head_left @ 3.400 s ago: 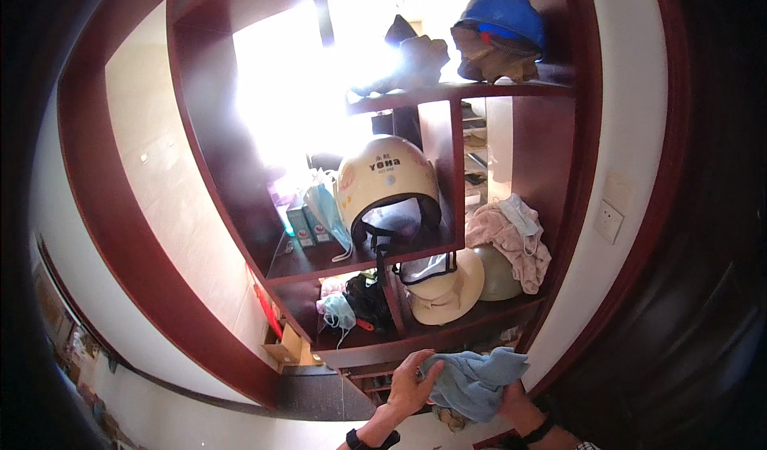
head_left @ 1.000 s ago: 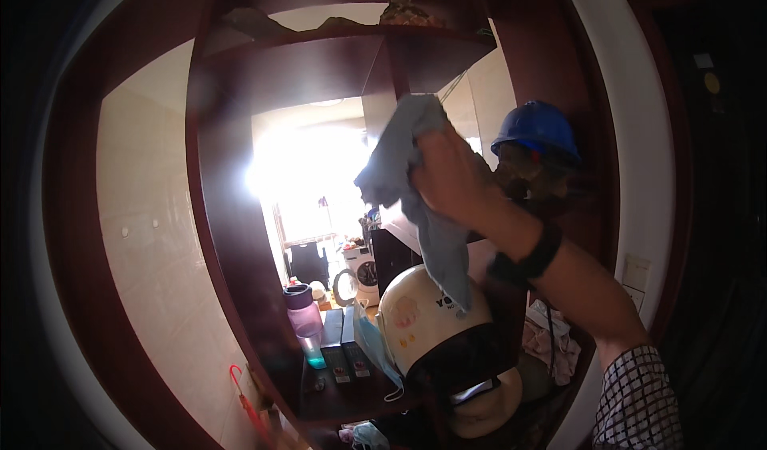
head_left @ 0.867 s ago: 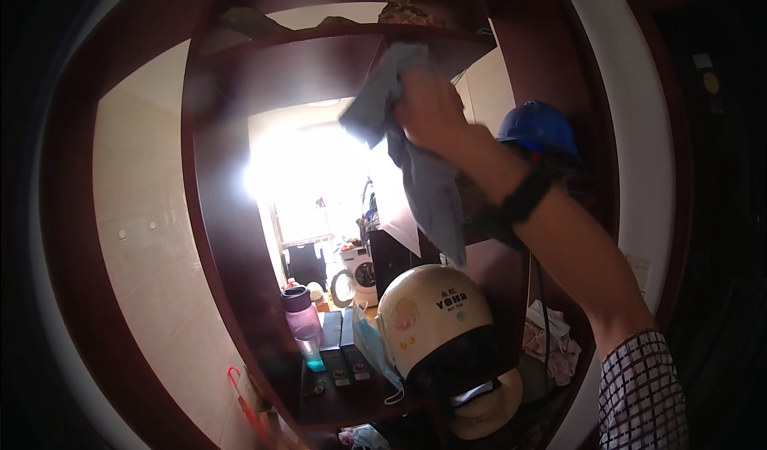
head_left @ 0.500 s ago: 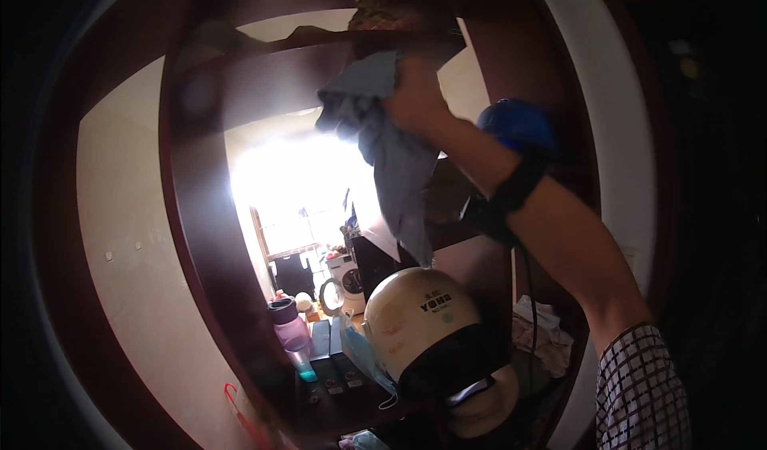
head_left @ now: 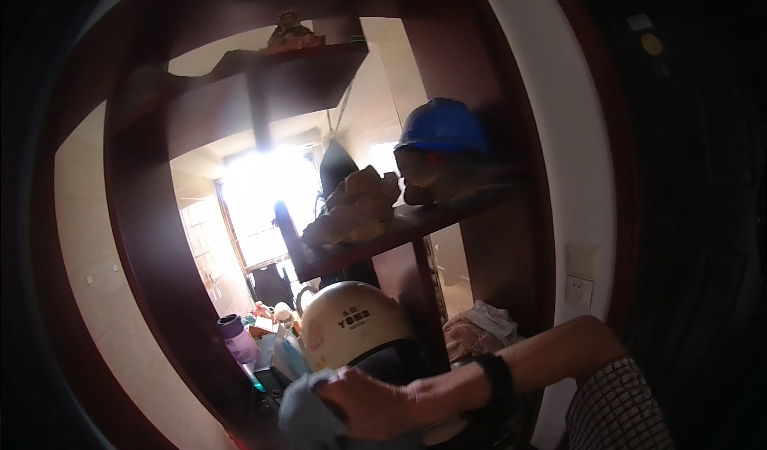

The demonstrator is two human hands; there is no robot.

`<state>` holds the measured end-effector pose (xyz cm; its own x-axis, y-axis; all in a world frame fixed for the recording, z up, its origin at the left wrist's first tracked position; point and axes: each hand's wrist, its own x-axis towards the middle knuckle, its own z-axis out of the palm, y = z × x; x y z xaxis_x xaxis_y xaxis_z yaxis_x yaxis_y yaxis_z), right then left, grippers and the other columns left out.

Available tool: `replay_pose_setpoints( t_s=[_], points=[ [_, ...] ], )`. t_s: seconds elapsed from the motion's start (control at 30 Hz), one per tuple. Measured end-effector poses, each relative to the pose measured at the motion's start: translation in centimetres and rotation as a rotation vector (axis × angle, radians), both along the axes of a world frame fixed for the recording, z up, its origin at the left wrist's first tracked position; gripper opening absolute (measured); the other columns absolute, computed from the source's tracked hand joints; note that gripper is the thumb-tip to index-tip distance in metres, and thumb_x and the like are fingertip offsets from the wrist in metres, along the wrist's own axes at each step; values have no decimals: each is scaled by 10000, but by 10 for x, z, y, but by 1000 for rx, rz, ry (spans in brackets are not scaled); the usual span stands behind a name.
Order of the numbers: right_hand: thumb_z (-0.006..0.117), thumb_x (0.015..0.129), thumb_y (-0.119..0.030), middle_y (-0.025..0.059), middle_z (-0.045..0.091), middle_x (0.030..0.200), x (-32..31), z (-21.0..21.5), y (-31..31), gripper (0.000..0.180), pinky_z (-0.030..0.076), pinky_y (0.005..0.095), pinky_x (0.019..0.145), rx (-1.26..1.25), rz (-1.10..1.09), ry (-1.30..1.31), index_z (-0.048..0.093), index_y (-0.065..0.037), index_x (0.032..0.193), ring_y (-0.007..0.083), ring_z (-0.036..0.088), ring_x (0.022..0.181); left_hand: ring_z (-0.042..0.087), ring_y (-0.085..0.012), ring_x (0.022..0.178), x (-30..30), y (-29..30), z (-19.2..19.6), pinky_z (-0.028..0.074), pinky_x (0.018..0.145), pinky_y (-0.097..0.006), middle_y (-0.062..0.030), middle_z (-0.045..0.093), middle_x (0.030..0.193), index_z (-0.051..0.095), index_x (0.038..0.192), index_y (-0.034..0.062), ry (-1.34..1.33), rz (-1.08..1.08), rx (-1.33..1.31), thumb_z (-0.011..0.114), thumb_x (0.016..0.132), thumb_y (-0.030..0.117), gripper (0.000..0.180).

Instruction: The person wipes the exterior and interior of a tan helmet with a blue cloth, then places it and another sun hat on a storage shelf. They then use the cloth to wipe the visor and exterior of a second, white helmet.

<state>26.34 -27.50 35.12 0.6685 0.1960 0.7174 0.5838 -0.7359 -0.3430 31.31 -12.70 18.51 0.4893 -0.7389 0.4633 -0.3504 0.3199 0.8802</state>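
My right hand is closed on a grey-blue cloth, low in front of the shelf unit. The arm comes in from the lower right, with a dark band at the wrist and a checked sleeve. Just behind the hand stands a cream helmet with a dark lower part, partly hidden by my hand and forearm. To its left, light blue material lies beside dark boxes. My left hand is out of the picture.
A blue hard hat and a rough brown stone occupy the middle shelf. An ornament stands on the upper board. A purple bottle is at lower left, crumpled pinkish cloth at right. Bright window behind.
My right hand has come down with the cloth from near the upper board to in front of the helmet. The view has shifted, and the stone and blue hard hat are now uncovered.
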Motion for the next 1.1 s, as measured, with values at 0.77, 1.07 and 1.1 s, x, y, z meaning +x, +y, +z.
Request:
replay_pose_setpoints(
  t_s=[0.77, 1.07, 1.1],
  points=[
    [802, 672, -223, 128, 615, 1048, -70, 99, -141, 612, 495, 355, 876, 246, 40, -223, 511, 1, 1162, 242, 604, 993, 549, -191, 1055, -22, -84, 249, 437, 870, -333, -118, 616, 1045, 529, 1208, -38, -520, 165, -296, 621, 840, 119, 410],
    [740, 735, -135, 141, 637, 1038, -24, 277, -167, 489, 572, 327, 748, 464, -236, -305, 532, 70, 1127, 211, 663, 871, 541, -299, 1107, 92, -105, 346, 494, 841, -388, -243, 523, 1230, 401, 1323, -69, -808, 582, -299, 682, 812, 362, 725],
    [776, 694, -165, 160, 636, 1035, -16, 284, -170, 544, 567, 325, 756, 468, -236, -289, 536, 70, 1122, 224, 663, 879, 556, -288, 1082, 90, -105, 352, 508, 815, -368, -240, 525, 1230, 383, 1336, -67, -770, 499, -224, 680, 814, 365, 740]
  ],
)
